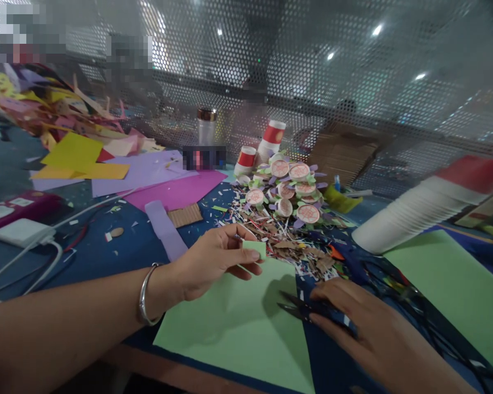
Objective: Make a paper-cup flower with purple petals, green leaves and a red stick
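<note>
Your left forearm point(74, 325), with a silver bracelet point(142, 300) at the wrist, lies closest, leading to a left hand point(217, 257) that pinches a small green paper piece point(251, 248) between thumb and fingers. Your right hand point(359, 312) grasps dark scissors point(294, 307), blades parted, beside and below the left hand. Beneath both hands, a large green sheet point(234, 342) rests on the blue worktop point(127, 257), most of it seemingly uncut. Beyond the hands sits a pile of paper-cup pieces point(286, 190) with red-printed discs and green and purple tabs; these look already assembled, though you cannot count them all from here. Scraps point(285, 241) spread between that pile and your hands. Judging by the stock, plenty remains: outward of your right hand are a long stack of cups point(414, 205) and another green sheet point(456, 290). Whether the pinched piece is fully trimmed, you cannot tell.
</note>
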The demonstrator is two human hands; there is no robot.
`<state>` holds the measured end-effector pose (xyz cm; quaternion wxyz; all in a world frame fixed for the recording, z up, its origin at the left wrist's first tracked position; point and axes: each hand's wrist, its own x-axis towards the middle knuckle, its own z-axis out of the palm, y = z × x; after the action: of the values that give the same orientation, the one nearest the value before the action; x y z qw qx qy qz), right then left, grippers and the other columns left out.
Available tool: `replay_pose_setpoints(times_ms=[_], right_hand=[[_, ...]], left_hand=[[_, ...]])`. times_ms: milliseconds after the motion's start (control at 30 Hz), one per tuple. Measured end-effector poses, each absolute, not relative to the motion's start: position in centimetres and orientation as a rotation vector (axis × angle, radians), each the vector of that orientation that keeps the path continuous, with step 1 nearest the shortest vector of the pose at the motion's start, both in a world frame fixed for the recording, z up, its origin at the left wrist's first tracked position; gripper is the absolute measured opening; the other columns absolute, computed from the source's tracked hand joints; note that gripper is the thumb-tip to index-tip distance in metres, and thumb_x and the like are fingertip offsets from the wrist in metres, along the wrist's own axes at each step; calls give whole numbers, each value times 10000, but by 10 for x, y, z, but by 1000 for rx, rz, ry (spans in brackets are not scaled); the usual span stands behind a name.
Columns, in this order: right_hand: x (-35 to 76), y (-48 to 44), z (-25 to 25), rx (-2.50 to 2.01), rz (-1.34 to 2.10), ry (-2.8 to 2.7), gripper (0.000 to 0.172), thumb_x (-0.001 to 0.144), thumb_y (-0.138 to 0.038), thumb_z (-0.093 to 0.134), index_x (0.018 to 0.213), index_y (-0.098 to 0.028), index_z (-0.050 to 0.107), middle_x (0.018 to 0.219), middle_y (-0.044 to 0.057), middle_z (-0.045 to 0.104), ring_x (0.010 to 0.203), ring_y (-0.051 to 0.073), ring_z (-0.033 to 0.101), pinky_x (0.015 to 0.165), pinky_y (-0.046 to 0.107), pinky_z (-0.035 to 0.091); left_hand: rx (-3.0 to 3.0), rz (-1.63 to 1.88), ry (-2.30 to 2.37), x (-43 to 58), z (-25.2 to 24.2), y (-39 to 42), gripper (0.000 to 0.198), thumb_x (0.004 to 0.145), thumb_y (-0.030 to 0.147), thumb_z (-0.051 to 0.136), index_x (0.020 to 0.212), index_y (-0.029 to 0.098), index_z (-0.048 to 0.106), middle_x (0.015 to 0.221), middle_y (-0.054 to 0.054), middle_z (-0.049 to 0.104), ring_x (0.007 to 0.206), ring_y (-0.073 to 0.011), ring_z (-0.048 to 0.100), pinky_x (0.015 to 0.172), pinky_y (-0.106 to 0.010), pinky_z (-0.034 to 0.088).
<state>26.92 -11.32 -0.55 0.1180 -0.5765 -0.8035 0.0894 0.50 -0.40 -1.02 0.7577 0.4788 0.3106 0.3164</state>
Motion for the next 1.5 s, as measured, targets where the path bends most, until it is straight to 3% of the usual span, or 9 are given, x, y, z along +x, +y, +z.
replay_pose_setpoints(times_ms=[433,600,800,1100,1233,1500], right_hand=[[269,-113,-12,-1613,281,-2338,157,982,-271,498,942,-243,648,988,79,699,911,221,679,819,361,580],[268,-114,-13,-1627,293,-2350,109,938,-304,582,895,-251,667,988,80,691,907,236,678,795,367,587],[265,-112,-14,-1655,377,-2303,179,968,-303,517,848,-238,633,989,89,672,919,234,661,818,380,572],[243,-87,17,-1553,637,-1975,192,991,-392,521,900,-251,614,1057,45,687,957,197,651,835,314,527],[222,-66,21,-1431,882,-1859,261,979,-438,533,861,-224,623,916,46,677,858,193,631,697,283,506],[202,-54,-11,-1152,1388,-1449,268,970,-464,593,927,-200,612,823,14,632,724,126,570,643,239,463]], left_hand=[[1018,707,666,5,-10,-4,229,870,319,714,859,177,535,810,18,693,740,-149,749,620,-225,505],[1002,721,651,6,-11,-4,239,865,326,723,856,172,539,817,35,643,755,-157,751,632,-235,509],[1029,693,654,7,-11,-6,260,850,343,734,857,180,532,785,31,640,766,-165,744,637,-245,501],[976,803,692,10,-5,-14,180,936,287,622,846,176,513,806,18,620,817,-156,731,667,-234,512],[817,825,613,11,-3,-14,141,933,236,618,845,166,533,862,2,630,856,-176,730,721,-258,538],[743,891,520,11,-3,-11,156,880,199,683,832,154,542,820,-23,682,739,-123,692,769,-243,535]])
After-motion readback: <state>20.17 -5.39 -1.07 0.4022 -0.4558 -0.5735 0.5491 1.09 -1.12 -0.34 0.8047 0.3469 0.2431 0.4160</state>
